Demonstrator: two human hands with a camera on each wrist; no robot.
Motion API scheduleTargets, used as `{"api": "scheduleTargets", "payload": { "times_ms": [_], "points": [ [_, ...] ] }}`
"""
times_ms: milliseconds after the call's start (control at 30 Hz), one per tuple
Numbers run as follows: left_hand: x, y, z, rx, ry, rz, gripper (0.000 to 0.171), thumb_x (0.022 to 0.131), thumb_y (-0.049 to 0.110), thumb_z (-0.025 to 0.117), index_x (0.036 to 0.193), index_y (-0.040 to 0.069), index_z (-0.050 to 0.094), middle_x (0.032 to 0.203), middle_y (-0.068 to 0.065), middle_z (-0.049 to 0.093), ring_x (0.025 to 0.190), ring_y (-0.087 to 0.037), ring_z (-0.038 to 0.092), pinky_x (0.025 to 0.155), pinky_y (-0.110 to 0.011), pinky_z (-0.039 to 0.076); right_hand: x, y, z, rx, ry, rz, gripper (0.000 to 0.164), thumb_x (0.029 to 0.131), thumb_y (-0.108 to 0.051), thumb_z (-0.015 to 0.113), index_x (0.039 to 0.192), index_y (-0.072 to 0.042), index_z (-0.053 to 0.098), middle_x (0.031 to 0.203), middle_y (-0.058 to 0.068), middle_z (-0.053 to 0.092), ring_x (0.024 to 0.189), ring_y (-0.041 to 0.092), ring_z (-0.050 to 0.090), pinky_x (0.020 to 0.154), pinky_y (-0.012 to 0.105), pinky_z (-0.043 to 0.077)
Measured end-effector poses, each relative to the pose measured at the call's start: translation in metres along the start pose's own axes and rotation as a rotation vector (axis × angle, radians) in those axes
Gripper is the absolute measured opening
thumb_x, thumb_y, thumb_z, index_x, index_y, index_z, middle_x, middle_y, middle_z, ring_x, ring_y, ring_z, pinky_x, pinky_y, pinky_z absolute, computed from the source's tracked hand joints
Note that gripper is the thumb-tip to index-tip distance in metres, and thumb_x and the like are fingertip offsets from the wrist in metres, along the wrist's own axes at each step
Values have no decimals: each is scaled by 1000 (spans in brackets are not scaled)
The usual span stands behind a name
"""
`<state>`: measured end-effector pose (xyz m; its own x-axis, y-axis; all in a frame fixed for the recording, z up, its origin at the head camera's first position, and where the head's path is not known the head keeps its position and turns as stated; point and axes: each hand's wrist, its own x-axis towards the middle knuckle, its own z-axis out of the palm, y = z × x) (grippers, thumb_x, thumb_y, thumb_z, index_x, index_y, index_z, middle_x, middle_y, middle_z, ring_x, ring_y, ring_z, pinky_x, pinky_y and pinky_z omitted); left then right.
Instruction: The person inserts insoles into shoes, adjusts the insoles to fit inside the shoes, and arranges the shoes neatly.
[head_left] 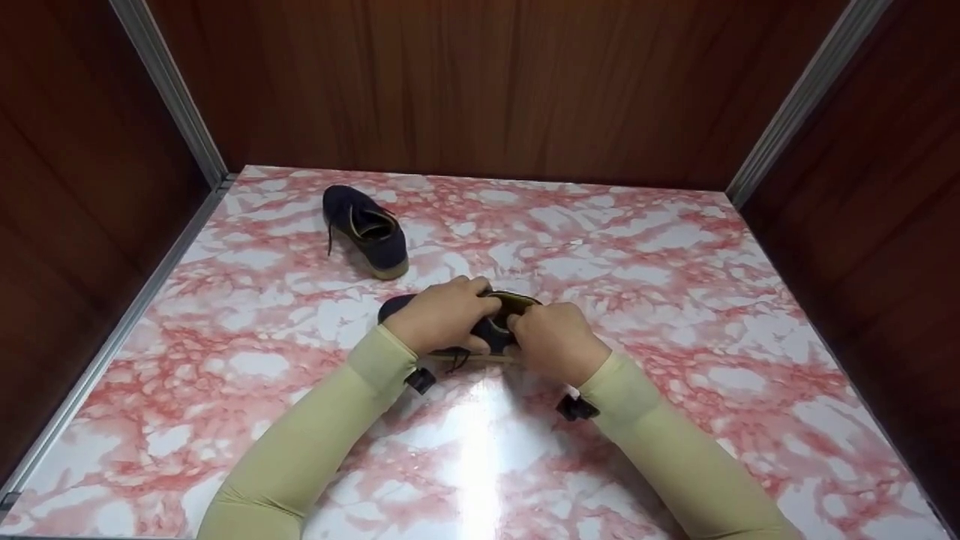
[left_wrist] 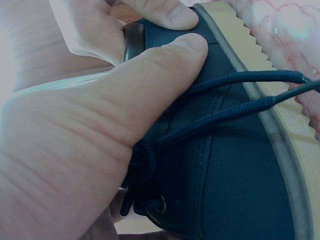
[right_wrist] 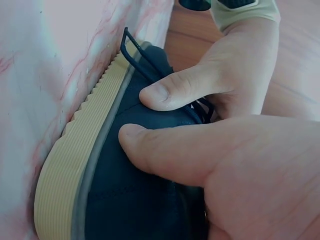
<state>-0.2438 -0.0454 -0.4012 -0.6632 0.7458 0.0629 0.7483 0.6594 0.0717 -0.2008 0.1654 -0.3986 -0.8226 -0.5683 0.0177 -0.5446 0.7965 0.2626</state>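
A dark navy lace-up shoe with a ribbed beige sole stands on the tabletop, toe to the left. My left hand grips it across the laced part, its thumb on the near side beside a loop of lace. Toward the heel, my right hand holds the rim of the opening. Its thumb lies on the near side, a short way from the left thumb. The right fingers are mostly hidden behind the hand and the shoe's collar.
A second dark shoe stands farther back on the left, its opening upward and a lace hanging down. The red-and-white marbled tabletop is bounded by dark wood panels at the back and both sides, with metal posts at the corners.
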Motion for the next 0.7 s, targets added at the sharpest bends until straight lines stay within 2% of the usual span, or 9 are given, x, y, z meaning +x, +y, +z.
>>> {"api": "scheduleTargets", "payload": {
  "times_ms": [200,333,467,567,700],
  "points": [
    [0,0,0,4,3,-10,50,91,52,87,123,18,70,130,-11,65,110,-30,68,92,-49,63,0,0,1,3,-2,0,43,101,-49,77,102,-6,74,80,14,75,59,37,69,57,54,61],
    [-1,2,-1,3,-5,-12,50,91,52,87,123,17,70,130,-12,65,109,-31,68,92,-49,63,-3,-2,0,-1,-14,5,46,100,-50,77,117,-8,77,94,16,77,67,38,72,59,54,63],
    [-1,3,-2,1,-6,-13,53,90,52,88,126,17,70,132,-13,65,110,-32,68,92,-50,63,-5,-4,-1,-42,-9,9,47,100,-52,77,129,-14,78,105,17,75,76,38,73,60,54,64],
    [-2,3,-1,-2,-7,-14,54,90,51,88,128,18,70,132,-13,65,110,-32,68,92,-49,63,-7,-4,-3,-29,13,-1,41,100,-50,77,126,-17,79,106,17,75,79,38,71,61,54,63],
    [-2,2,-1,-5,-11,-14,54,91,51,87,129,18,69,131,-11,65,110,-30,67,92,-49,62,-7,-1,-5,46,42,-26,29,100,-42,80,117,-19,82,111,13,79,82,39,74,65,57,64]
  ]
}}
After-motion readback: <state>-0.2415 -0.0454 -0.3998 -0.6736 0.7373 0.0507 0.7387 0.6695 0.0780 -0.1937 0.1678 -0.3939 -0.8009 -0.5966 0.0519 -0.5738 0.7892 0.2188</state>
